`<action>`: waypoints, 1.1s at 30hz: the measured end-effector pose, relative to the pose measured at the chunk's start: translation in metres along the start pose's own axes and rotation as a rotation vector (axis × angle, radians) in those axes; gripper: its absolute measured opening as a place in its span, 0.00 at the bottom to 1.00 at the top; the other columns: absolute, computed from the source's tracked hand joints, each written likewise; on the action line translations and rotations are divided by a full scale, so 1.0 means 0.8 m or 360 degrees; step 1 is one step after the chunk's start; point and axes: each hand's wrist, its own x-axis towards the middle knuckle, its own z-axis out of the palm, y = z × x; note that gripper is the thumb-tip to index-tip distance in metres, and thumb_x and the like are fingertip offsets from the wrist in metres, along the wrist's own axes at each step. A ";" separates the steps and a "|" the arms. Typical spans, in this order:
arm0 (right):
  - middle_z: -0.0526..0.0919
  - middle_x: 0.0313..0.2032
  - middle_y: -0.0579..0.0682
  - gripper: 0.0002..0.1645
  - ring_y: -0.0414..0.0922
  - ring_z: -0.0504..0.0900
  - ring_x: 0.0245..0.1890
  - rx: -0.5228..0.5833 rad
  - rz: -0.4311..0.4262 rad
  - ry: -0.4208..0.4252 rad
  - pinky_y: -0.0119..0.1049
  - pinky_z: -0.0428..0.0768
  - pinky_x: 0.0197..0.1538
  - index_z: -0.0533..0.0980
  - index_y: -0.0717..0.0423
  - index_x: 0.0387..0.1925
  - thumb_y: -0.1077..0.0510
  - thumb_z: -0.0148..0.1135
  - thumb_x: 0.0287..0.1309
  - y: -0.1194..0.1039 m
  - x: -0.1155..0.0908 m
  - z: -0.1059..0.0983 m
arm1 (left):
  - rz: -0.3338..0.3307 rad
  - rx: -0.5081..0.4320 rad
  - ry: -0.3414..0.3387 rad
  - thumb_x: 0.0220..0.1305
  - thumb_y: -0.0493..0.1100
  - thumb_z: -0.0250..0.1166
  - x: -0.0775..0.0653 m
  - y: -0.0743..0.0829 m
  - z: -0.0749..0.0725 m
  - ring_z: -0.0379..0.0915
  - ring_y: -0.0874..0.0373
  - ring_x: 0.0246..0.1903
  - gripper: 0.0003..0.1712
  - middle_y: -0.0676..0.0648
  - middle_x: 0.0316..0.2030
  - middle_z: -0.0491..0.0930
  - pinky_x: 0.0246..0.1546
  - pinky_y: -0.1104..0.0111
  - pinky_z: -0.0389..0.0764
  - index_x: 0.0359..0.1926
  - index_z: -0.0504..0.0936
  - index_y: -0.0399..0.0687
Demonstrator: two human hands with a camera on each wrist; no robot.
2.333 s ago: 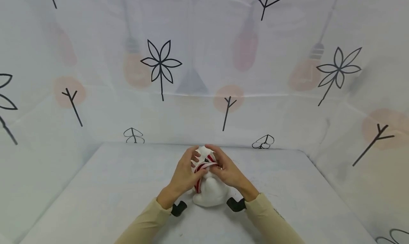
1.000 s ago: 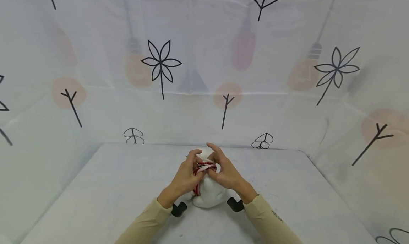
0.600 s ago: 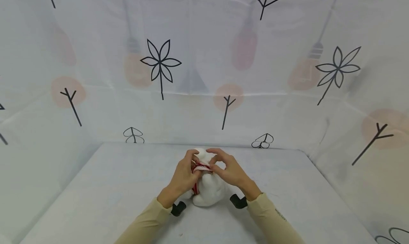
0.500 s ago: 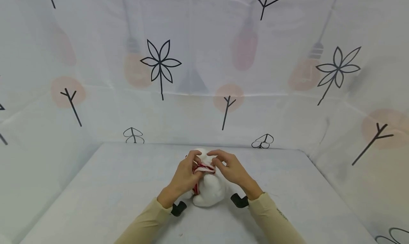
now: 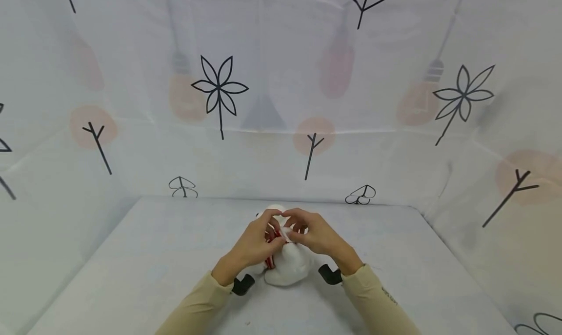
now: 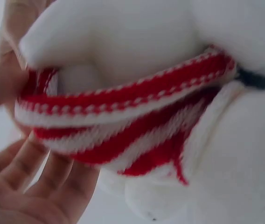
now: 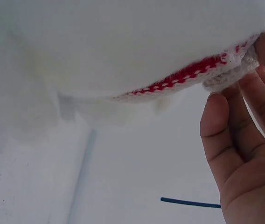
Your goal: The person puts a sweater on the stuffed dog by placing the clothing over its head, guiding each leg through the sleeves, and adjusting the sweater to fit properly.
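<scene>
A white plush toy point(image 5: 287, 271) sits on the table with a knitted red-and-white striped scarf point(image 6: 123, 100) around its neck. My left hand point(image 5: 256, 243) is at the toy's left side, its thumb and fingers pinching the scarf. From the other side my right hand point(image 5: 322, 236) holds the scarf's pale end point(image 7: 230, 77) between thumb and fingers. Both hands' fingertips come close together in front of the toy, hiding part of the scarf and head. In the left wrist view the scarf band stands off the plush, leaving a gap.
The toy rests on a white-covered table point(image 5: 175, 237). Behind and beside it hangs a white cloth point(image 5: 263, 169) printed with dark flowers and twigs. A dark wrist-worn piece point(image 5: 242, 285) shows under the left wrist, another dark piece point(image 5: 330, 274) under the right.
My right hand drew slightly away from the scarf about half a second ago, then came back inward to its end. The left hand has stayed on the scarf, its thumb shifting right.
</scene>
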 end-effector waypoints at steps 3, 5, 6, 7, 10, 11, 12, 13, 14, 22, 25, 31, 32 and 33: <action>0.82 0.32 0.44 0.27 0.38 0.78 0.25 -0.0035 -0.0054 0.0038 0.35 0.77 0.29 0.72 0.50 0.56 0.69 0.62 0.55 -0.003 0.002 0.004 | -0.0015 -0.0016 0.0056 0.58 0.33 0.65 -0.001 0.001 0.004 0.76 0.63 0.28 0.30 0.52 0.35 0.77 0.28 0.71 0.78 0.60 0.64 0.43; 0.81 0.30 0.43 0.26 0.38 0.76 0.24 -0.0066 -0.0078 0.0080 0.35 0.76 0.28 0.71 0.50 0.55 0.70 0.61 0.55 -0.005 0.003 0.007 | -0.0027 -0.0023 0.0099 0.57 0.30 0.65 -0.001 0.002 0.007 0.75 0.64 0.25 0.32 0.51 0.35 0.77 0.26 0.72 0.77 0.61 0.64 0.42; 0.81 0.29 0.43 0.26 0.38 0.76 0.23 -0.0075 -0.0087 0.0103 0.35 0.76 0.27 0.70 0.51 0.54 0.71 0.61 0.55 -0.006 0.003 0.008 | -0.0027 -0.0023 0.0121 0.56 0.29 0.65 -0.002 0.003 0.008 0.74 0.65 0.23 0.33 0.50 0.36 0.77 0.24 0.72 0.77 0.62 0.63 0.41; 0.80 0.29 0.43 0.25 0.37 0.76 0.23 -0.0077 -0.0089 0.0128 0.34 0.76 0.28 0.70 0.51 0.54 0.72 0.60 0.55 -0.006 0.003 0.009 | -0.0034 -0.0019 0.0139 0.55 0.28 0.64 -0.002 0.005 0.009 0.73 0.66 0.22 0.34 0.49 0.36 0.76 0.22 0.72 0.76 0.62 0.63 0.40; 0.80 0.30 0.43 0.25 0.37 0.76 0.25 -0.0046 -0.0048 0.0205 0.33 0.76 0.29 0.68 0.51 0.53 0.71 0.60 0.56 -0.006 0.004 0.012 | -0.0037 0.0025 0.0183 0.53 0.26 0.63 -0.003 0.007 0.010 0.68 0.67 0.19 0.37 0.49 0.37 0.76 0.19 0.72 0.74 0.64 0.63 0.40; 0.81 0.30 0.44 0.26 0.38 0.77 0.25 -0.0004 -0.0020 0.0228 0.34 0.76 0.30 0.67 0.50 0.54 0.71 0.60 0.57 -0.005 0.004 0.012 | -0.0039 0.0041 0.0195 0.52 0.26 0.63 -0.003 0.008 0.010 0.67 0.67 0.19 0.37 0.48 0.37 0.75 0.19 0.72 0.73 0.64 0.62 0.41; 0.81 0.30 0.45 0.26 0.39 0.77 0.26 0.0055 0.0011 0.0249 0.34 0.76 0.30 0.66 0.50 0.55 0.71 0.60 0.57 -0.004 0.004 0.012 | -0.0042 0.0052 0.0203 0.52 0.25 0.63 -0.003 0.009 0.010 0.66 0.67 0.18 0.38 0.49 0.37 0.75 0.19 0.72 0.72 0.64 0.62 0.42; 0.82 0.31 0.47 0.27 0.40 0.78 0.26 0.0128 0.0051 0.0266 0.34 0.77 0.30 0.65 0.51 0.56 0.71 0.60 0.57 -0.003 0.005 0.011 | -0.0049 0.0062 0.0209 0.52 0.25 0.63 -0.002 0.009 0.010 0.66 0.67 0.18 0.39 0.49 0.37 0.75 0.18 0.72 0.72 0.65 0.62 0.42; 0.82 0.31 0.49 0.28 0.41 0.78 0.26 0.0222 0.0092 0.0277 0.34 0.76 0.29 0.64 0.51 0.57 0.71 0.60 0.57 -0.002 0.005 0.011 | -0.0056 0.0067 0.0209 0.51 0.25 0.63 -0.002 0.009 0.010 0.65 0.67 0.17 0.39 0.49 0.37 0.75 0.17 0.72 0.71 0.65 0.62 0.43; 0.81 0.33 0.62 0.26 0.46 0.77 0.29 0.0835 0.0428 0.0357 0.35 0.77 0.34 0.61 0.56 0.54 0.72 0.58 0.58 0.003 0.007 0.003 | -0.0055 0.0160 0.0111 0.51 0.23 0.60 0.001 0.011 0.011 0.58 0.68 0.15 0.43 0.48 0.38 0.74 0.19 0.74 0.69 0.68 0.60 0.47; 0.81 0.33 0.60 0.23 0.45 0.76 0.28 0.0967 0.0466 0.0385 0.36 0.76 0.34 0.61 0.57 0.51 0.72 0.58 0.57 0.005 0.008 0.003 | -0.0041 0.0204 0.0104 0.49 0.22 0.60 0.002 0.011 0.010 0.63 0.64 0.21 0.44 0.48 0.37 0.74 0.28 0.73 0.74 0.68 0.61 0.47; 0.82 0.33 0.59 0.21 0.45 0.73 0.25 0.1126 0.0476 0.0415 0.37 0.72 0.29 0.60 0.60 0.48 0.71 0.59 0.58 0.013 0.010 0.011 | -0.0089 0.0231 0.0057 0.49 0.23 0.61 0.000 0.008 0.006 0.66 0.62 0.25 0.43 0.49 0.38 0.73 0.30 0.72 0.75 0.67 0.62 0.48; 0.81 0.33 0.60 0.21 0.45 0.72 0.24 0.1101 0.0463 0.0407 0.38 0.72 0.28 0.60 0.60 0.48 0.71 0.59 0.58 0.013 0.010 0.012 | -0.0109 0.0207 0.0053 0.49 0.24 0.61 -0.001 0.006 0.005 0.66 0.63 0.23 0.42 0.49 0.38 0.73 0.27 0.72 0.74 0.66 0.62 0.47; 0.81 0.33 0.62 0.20 0.46 0.72 0.23 0.1081 0.0460 0.0397 0.38 0.72 0.27 0.60 0.60 0.48 0.71 0.58 0.58 0.008 0.010 0.011 | -0.0127 0.0189 0.0055 0.50 0.26 0.61 -0.001 0.005 0.004 0.65 0.64 0.21 0.40 0.49 0.38 0.74 0.25 0.73 0.73 0.66 0.63 0.45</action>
